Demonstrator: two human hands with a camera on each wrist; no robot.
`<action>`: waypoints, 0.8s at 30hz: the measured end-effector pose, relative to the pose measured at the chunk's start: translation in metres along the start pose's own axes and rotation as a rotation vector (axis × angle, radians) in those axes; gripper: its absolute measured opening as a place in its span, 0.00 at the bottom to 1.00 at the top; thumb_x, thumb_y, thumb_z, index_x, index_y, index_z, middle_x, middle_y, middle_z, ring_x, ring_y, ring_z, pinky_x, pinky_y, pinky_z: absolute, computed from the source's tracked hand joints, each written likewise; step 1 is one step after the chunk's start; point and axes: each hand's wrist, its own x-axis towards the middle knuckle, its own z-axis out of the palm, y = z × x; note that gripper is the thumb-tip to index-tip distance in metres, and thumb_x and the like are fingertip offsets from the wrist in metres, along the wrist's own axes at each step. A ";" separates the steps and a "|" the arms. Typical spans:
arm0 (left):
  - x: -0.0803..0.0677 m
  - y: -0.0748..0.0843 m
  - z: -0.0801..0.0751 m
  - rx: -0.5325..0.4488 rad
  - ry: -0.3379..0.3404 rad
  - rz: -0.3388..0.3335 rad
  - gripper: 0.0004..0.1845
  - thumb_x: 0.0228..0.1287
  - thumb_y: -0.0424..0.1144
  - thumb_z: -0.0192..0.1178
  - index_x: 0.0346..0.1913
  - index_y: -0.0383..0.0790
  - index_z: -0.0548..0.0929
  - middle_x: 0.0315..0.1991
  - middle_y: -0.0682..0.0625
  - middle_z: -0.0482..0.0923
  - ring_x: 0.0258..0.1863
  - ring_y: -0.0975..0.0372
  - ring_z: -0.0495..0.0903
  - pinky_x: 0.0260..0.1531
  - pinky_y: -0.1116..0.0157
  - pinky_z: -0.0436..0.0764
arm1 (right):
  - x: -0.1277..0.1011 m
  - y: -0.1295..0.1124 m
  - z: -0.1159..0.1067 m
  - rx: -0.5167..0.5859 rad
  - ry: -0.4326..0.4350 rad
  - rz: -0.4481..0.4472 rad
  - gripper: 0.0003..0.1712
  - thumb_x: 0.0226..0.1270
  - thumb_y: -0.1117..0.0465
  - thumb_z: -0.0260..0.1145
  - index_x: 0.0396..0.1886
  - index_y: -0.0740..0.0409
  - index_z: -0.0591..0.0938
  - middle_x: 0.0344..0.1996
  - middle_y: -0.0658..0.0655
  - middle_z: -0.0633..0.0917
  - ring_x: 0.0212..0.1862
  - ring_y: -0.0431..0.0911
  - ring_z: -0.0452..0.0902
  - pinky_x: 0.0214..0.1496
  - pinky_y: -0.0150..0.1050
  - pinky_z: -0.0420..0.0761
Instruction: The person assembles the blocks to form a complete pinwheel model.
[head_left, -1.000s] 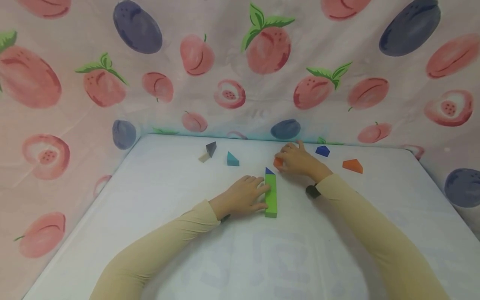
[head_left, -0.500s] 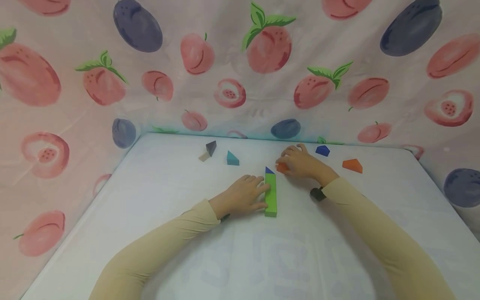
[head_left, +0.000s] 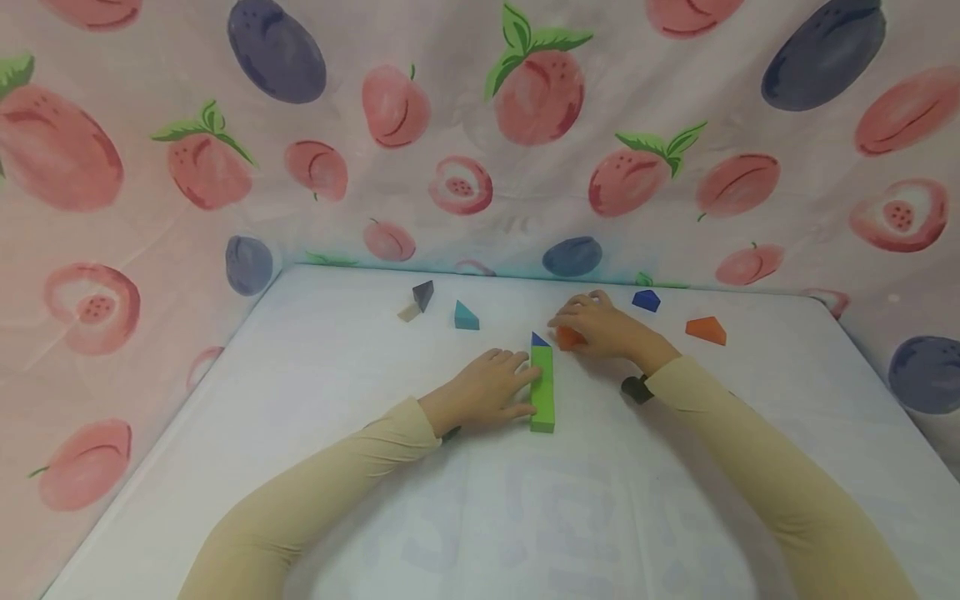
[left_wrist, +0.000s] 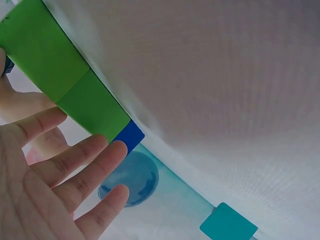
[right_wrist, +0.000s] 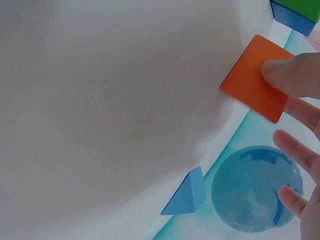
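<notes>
Orange block sits on the white surface under your right hand, fingers draped over it with one fingertip pressing its top face. It lies just right of the far tip of the green bar, which runs lengthwise away from you with a blue wedge capping it. Your left hand rests flat, fingers spread against the bar's left side.

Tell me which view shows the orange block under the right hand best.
The right wrist view: the orange block shows a whole flat face, one finger on it. In the head view the right hand hides most of it. The left wrist view misses it.
</notes>
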 end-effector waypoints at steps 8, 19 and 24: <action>0.001 0.000 0.002 0.023 0.023 0.008 0.31 0.66 0.63 0.47 0.65 0.49 0.66 0.61 0.48 0.70 0.61 0.57 0.71 0.65 0.59 0.68 | -0.001 0.003 0.001 -0.065 -0.024 0.062 0.27 0.58 0.57 0.69 0.58 0.55 0.76 0.56 0.59 0.79 0.64 0.56 0.67 0.67 0.64 0.58; 0.001 -0.002 0.003 0.003 0.022 0.007 0.31 0.66 0.62 0.47 0.66 0.49 0.65 0.62 0.47 0.70 0.62 0.56 0.70 0.66 0.58 0.67 | 0.004 -0.001 0.003 -0.028 -0.029 0.073 0.21 0.57 0.63 0.69 0.53 0.54 0.81 0.50 0.57 0.83 0.59 0.55 0.71 0.66 0.62 0.62; 0.001 -0.002 0.003 -0.001 0.023 0.012 0.31 0.66 0.62 0.47 0.65 0.49 0.65 0.62 0.47 0.70 0.62 0.56 0.70 0.66 0.58 0.67 | 0.007 -0.008 0.001 -0.019 -0.027 0.060 0.20 0.57 0.59 0.70 0.52 0.52 0.82 0.49 0.56 0.83 0.59 0.54 0.71 0.66 0.62 0.62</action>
